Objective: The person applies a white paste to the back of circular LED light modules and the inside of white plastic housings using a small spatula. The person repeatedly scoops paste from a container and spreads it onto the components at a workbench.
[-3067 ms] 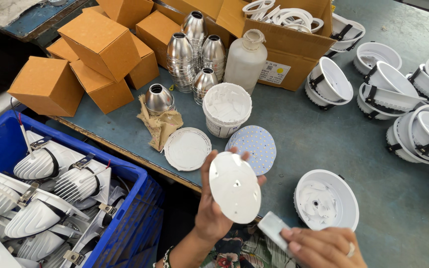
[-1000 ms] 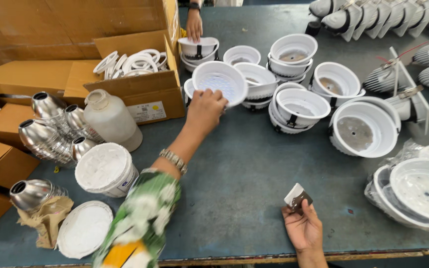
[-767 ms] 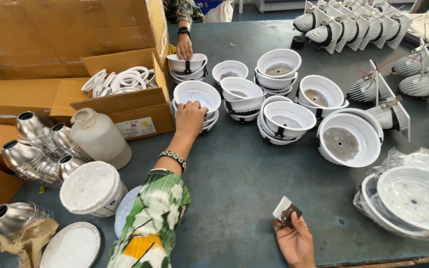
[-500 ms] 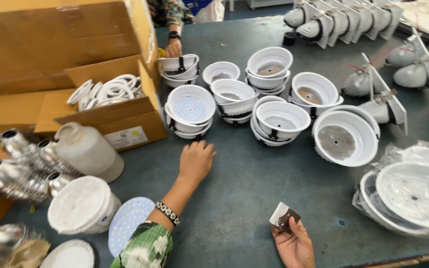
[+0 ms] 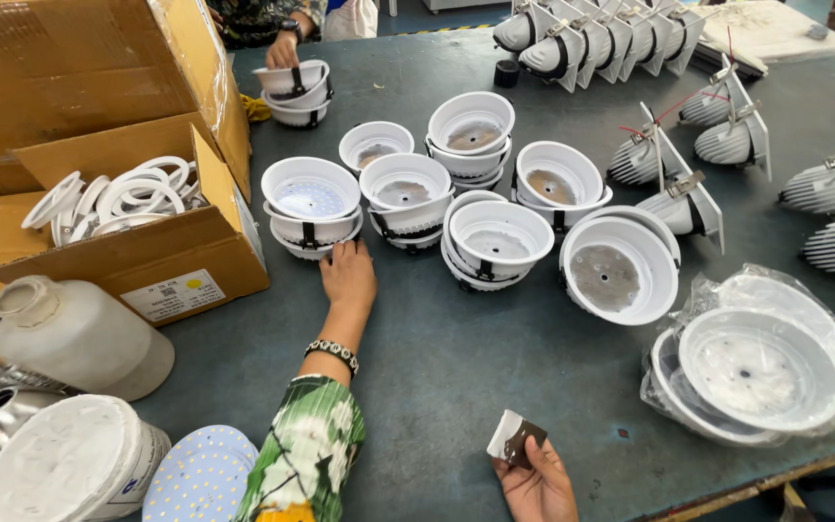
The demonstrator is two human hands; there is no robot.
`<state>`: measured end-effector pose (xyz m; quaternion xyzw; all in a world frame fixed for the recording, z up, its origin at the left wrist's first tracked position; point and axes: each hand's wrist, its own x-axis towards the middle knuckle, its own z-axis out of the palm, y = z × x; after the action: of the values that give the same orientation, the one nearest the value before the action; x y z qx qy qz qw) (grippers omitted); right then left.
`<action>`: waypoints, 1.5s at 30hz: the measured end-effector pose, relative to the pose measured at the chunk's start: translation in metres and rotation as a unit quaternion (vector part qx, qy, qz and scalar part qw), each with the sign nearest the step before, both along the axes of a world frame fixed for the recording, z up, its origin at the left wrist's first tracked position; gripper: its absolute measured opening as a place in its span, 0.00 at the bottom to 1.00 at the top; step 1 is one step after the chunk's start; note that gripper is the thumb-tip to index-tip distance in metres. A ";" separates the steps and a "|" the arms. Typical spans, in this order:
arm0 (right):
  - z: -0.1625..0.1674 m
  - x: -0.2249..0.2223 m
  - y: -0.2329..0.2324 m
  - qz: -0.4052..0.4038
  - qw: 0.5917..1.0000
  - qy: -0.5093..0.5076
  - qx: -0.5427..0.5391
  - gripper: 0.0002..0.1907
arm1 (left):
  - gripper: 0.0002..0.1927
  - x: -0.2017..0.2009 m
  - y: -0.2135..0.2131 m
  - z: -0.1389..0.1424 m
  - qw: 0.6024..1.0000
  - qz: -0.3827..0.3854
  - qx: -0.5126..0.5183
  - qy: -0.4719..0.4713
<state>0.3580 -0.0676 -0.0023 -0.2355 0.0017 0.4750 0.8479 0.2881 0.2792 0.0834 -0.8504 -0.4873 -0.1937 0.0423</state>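
Head view — steeply down, close over worktable (image 5: 456,387)

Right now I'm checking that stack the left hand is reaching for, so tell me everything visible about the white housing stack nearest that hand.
The white housing stack is two round bowl-shaped shells nested one in the other, glossy like painted metal or plastic. The top one stands upright, mouth up, with a dotted disc lying flat inside. A dark clip shows on the front wall. It sits on the grey table, beside the cardboard box. The left hand lies at its base, fingertips touching or nearly so.

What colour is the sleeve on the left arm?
Green and white floral sleeve, seen in the head view.
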 end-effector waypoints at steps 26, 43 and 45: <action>0.020 -0.001 0.008 -0.002 0.999 -0.024 -0.035 0.12 | 0.22 0.043 -0.016 0.023 0.992 -0.110 -0.049 0.033; 0.010 0.010 -0.002 -0.004 1.000 -0.009 0.003 0.09 | 0.12 -0.082 -0.158 -0.011 0.991 -0.100 -0.053 -0.073; 0.007 0.013 -0.001 -0.001 1.000 -0.013 0.012 0.09 | 0.18 -0.101 -0.178 -0.004 0.980 -0.145 -0.123 -0.053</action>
<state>0.3710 -0.0686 0.0048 -0.2313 -0.0145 0.4708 0.8512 0.1875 0.1009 0.0790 -0.8994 -0.3804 -0.1807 -0.1171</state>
